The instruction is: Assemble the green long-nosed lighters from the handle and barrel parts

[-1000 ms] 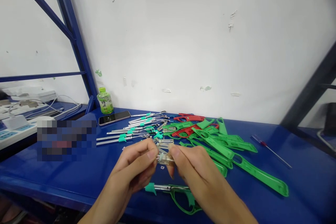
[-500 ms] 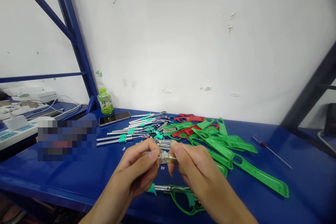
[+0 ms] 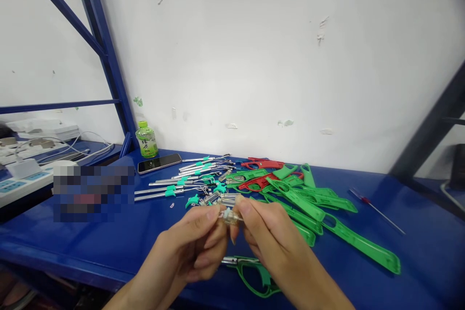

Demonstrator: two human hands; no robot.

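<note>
Both my hands meet over the blue bench, pinching a small clear plastic piece (image 3: 230, 216) between their fingertips. My left hand (image 3: 189, 247) grips it from the left with thumb and fingers closed. My right hand (image 3: 265, 237) grips it from the right. Under my hands lies a green plastic handle with a metal rod (image 3: 250, 276). Just beyond the clear piece lie small metal clips and a teal part (image 3: 192, 200).
Several green handles (image 3: 327, 220) and red handles (image 3: 259, 163) are piled at centre right. Metal rods with teal collars (image 3: 174, 185) lie at left, beside a phone (image 3: 159, 163) and a green bottle (image 3: 146, 139). A thin red-handled tool (image 3: 376, 209) lies at right. A power strip (image 3: 18, 185) sits far left.
My left hand has slid lower and to the right, uncovering the teal part behind it and hiding the rod's teal end below. Both hands still pinch the clear piece.
</note>
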